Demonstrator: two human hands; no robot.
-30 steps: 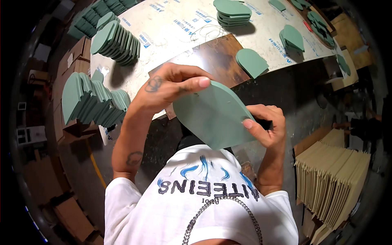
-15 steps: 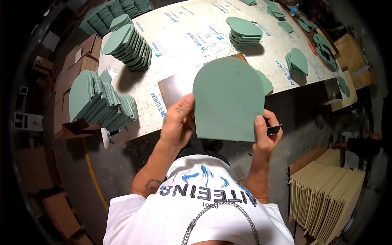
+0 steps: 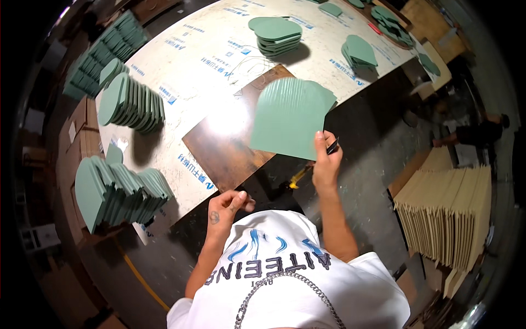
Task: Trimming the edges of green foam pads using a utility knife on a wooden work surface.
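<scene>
A green panel (image 3: 287, 118), rounded at the top and straight along its lower edge, is tilted above the near side of the table. My right hand (image 3: 327, 164) is closed on its lower right corner, thumb on top. That hand also carries a slim black-and-yellow tool (image 3: 298, 177), seemingly a utility knife, whose dark end shows past the fingers. Away from the panel, near the table's front edge, my left hand (image 3: 230, 205) is closed with thumb and fingers curled together; anything inside is hidden. Another green piece (image 3: 327, 97) shows partly behind the panel.
A shiny brown board (image 3: 230, 159) lies on the white table (image 3: 186, 60). Green panel stacks stand left (image 3: 131, 101), front left (image 3: 118, 192), and at the back (image 3: 278, 35). A fanned stack of tan sheets (image 3: 446, 219) is at right. Farther right is another person (image 3: 482, 131).
My left hand has let go of the panel and dropped toward my body. The panel, in my right hand, has moved left and tilted, and the view has shifted.
</scene>
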